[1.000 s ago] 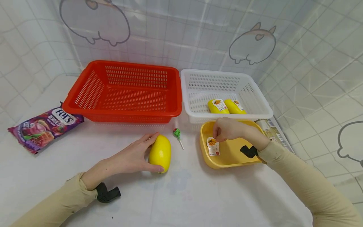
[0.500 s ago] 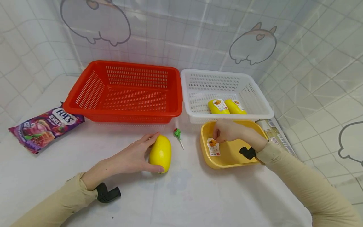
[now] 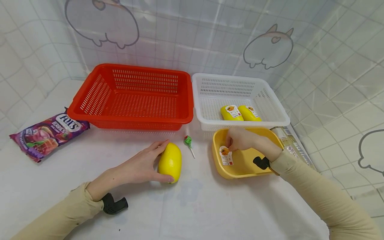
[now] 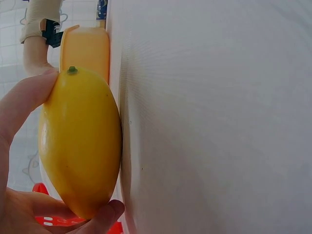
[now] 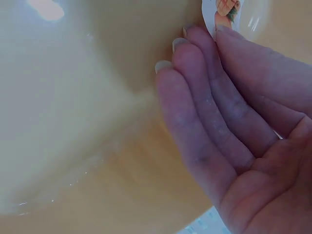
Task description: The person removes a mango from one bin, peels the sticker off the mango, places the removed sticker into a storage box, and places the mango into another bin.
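On the white table, a plain yellow mango lies beneath my left hand, which grips it between thumb and fingers. The left wrist view shows the mango's green stem nub close to the thumb. Over the yellow basin, my right hand pinches the upper edge of a white label with a mango picture. Its thumb and forefinger meet at the label in the right wrist view, the other fingers bent alongside. Two yellow mangoes with similar labels lie in the white basket.
A red basket stands at the back left beside the white one. Between mango and basin lies a green lollipop. A purple Fox's candy bag sits at the left, and a printed package is partly hidden behind the basin.
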`<action>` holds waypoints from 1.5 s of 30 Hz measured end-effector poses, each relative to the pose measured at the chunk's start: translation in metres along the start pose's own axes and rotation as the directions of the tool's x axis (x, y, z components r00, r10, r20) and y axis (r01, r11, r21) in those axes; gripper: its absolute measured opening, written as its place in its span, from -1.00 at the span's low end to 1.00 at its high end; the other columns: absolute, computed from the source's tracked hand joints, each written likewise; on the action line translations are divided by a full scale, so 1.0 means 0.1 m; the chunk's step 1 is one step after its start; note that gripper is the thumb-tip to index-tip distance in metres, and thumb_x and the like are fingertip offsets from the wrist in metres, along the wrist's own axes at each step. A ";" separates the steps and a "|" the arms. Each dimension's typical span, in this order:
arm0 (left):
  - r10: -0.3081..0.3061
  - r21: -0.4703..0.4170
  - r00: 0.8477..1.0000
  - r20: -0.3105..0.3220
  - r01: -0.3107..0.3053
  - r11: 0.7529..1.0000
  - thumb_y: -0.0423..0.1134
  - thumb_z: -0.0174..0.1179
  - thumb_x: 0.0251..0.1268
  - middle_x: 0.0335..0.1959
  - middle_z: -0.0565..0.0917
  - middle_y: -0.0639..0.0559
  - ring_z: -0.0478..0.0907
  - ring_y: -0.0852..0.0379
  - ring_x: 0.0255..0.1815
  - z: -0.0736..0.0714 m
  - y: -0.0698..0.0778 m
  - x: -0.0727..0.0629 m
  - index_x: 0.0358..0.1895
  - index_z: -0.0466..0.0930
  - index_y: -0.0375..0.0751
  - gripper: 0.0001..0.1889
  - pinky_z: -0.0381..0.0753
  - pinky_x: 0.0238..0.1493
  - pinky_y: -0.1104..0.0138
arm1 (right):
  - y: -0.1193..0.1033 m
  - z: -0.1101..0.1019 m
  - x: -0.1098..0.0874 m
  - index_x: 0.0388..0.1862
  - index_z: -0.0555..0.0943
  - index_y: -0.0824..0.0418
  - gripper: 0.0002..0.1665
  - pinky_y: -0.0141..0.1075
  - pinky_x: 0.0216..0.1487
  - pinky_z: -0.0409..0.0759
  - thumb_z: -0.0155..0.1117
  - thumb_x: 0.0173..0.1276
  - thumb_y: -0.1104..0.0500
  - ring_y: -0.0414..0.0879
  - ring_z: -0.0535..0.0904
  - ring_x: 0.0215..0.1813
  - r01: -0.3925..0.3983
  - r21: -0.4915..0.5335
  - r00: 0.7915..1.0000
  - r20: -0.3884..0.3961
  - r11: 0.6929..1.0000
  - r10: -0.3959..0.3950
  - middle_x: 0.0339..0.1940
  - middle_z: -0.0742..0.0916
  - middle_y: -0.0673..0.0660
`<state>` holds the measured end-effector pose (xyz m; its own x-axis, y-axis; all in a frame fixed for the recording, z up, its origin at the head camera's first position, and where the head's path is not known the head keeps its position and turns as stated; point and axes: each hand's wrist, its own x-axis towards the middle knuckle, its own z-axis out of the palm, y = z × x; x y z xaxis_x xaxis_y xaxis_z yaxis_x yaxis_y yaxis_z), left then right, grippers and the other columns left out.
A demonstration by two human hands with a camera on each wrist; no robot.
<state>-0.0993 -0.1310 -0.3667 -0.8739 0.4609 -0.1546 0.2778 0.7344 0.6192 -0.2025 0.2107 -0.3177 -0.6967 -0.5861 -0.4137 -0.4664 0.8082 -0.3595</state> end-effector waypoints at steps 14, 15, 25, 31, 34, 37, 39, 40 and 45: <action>0.011 0.003 1.000 -0.008 -0.011 1.000 0.45 0.43 -0.17 0.57 0.14 -0.19 0.23 -0.20 0.50 0.01 -0.01 0.00 0.59 0.02 -0.27 0.33 0.31 0.42 -0.17 | 0.07 0.01 0.02 -0.38 0.75 0.28 -0.94 -0.40 -0.29 0.53 0.41 0.15 0.37 -0.15 0.51 -0.40 -0.031 -0.036 1.000 -0.005 0.999 0.031 -0.51 0.70 -0.01; 0.010 0.003 1.000 -0.008 -0.010 1.000 0.45 0.43 -0.18 0.58 0.14 -0.19 0.23 -0.20 0.50 0.01 -0.01 0.01 0.59 0.02 -0.27 0.33 0.31 0.42 -0.17 | 0.07 0.02 0.02 -0.38 0.75 0.29 -0.95 -0.40 -0.29 0.53 0.41 0.15 0.37 -0.16 0.51 -0.40 -0.026 -0.035 1.000 -0.005 0.999 0.026 -0.51 0.70 -0.01; 0.007 0.005 1.000 -0.005 -0.007 1.000 0.45 0.43 -0.17 0.58 0.13 -0.20 0.23 -0.22 0.50 0.01 -0.01 0.01 0.59 0.02 -0.26 0.33 0.31 0.41 -0.19 | 0.13 0.00 -0.01 -0.41 0.74 0.29 -0.94 -0.40 -0.34 0.50 0.39 0.11 0.40 -0.21 0.48 -0.48 0.002 0.003 1.000 -0.001 1.000 -0.002 -0.57 0.67 0.00; 0.011 0.003 1.000 -0.007 -0.011 1.000 0.44 0.43 -0.17 0.58 0.13 -0.19 0.23 -0.21 0.50 0.01 -0.01 0.01 0.59 0.02 -0.27 0.32 0.31 0.41 -0.18 | 0.17 -0.01 -0.04 -0.38 0.73 0.29 -0.92 -0.39 -0.31 0.51 0.38 0.13 0.40 -0.19 0.48 -0.45 0.008 0.020 1.000 0.001 1.000 -0.008 -0.54 0.67 -0.03; 0.012 0.004 1.000 -0.008 -0.012 1.000 0.44 0.43 -0.16 0.58 0.13 -0.19 0.23 -0.21 0.50 0.01 -0.01 0.01 0.59 0.02 -0.27 0.32 0.31 0.41 -0.18 | 0.18 -0.01 -0.06 -0.36 0.73 0.29 -0.91 -0.39 -0.29 0.53 0.39 0.15 0.40 -0.19 0.49 -0.42 0.029 0.026 1.000 -0.003 0.999 -0.029 -0.50 0.68 -0.03; 0.014 0.004 1.000 -0.009 -0.014 1.000 0.44 0.43 -0.16 0.57 0.14 -0.20 0.23 -0.22 0.50 0.01 -0.02 0.01 0.59 0.02 -0.28 0.32 0.32 0.41 -0.19 | 0.18 -0.02 -0.09 -0.33 0.73 0.30 -0.92 -0.38 -0.26 0.56 0.40 0.17 0.40 -0.19 0.51 -0.40 0.043 0.036 0.999 -0.007 0.998 -0.043 -0.46 0.71 0.00; 0.014 0.003 1.000 -0.008 -0.014 1.000 0.44 0.43 -0.16 0.57 0.14 -0.20 0.24 -0.22 0.49 0.01 -0.02 0.00 0.59 0.02 -0.27 0.32 0.31 0.41 -0.19 | 0.17 -0.03 -0.11 -0.32 0.73 0.31 -0.92 -0.37 -0.23 0.60 0.42 0.18 0.39 -0.19 0.54 -0.37 0.053 0.039 0.999 -0.012 0.998 -0.052 -0.42 0.73 0.02; 0.015 0.003 1.000 -0.008 -0.015 1.000 0.44 0.43 -0.16 0.57 0.14 -0.20 0.24 -0.22 0.49 0.01 -0.02 0.00 0.59 0.02 -0.27 0.32 0.31 0.41 -0.19 | 0.17 -0.03 -0.11 -0.31 0.73 0.31 -0.91 -0.36 -0.22 0.62 0.42 0.19 0.38 -0.19 0.55 -0.36 0.051 0.042 0.999 -0.013 0.998 -0.051 -0.41 0.74 0.03; 0.013 0.004 1.000 -0.007 -0.013 1.000 0.44 0.43 -0.16 0.57 0.14 -0.20 0.23 -0.22 0.50 0.01 -0.02 0.00 0.59 0.02 -0.27 0.32 0.30 0.42 -0.19 | 0.16 -0.05 -0.16 -0.28 0.73 0.33 -0.90 -0.27 -0.15 0.68 0.44 0.20 0.37 -0.17 0.61 -0.32 0.056 0.046 0.998 -0.023 0.997 -0.055 -0.38 0.76 0.05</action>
<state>-0.0998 -0.1319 -0.3682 -0.8730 0.4668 -0.1412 0.2905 0.7303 0.6183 -0.2018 0.2333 -0.3127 -0.6822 -0.6280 -0.3743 -0.4790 0.7708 -0.4202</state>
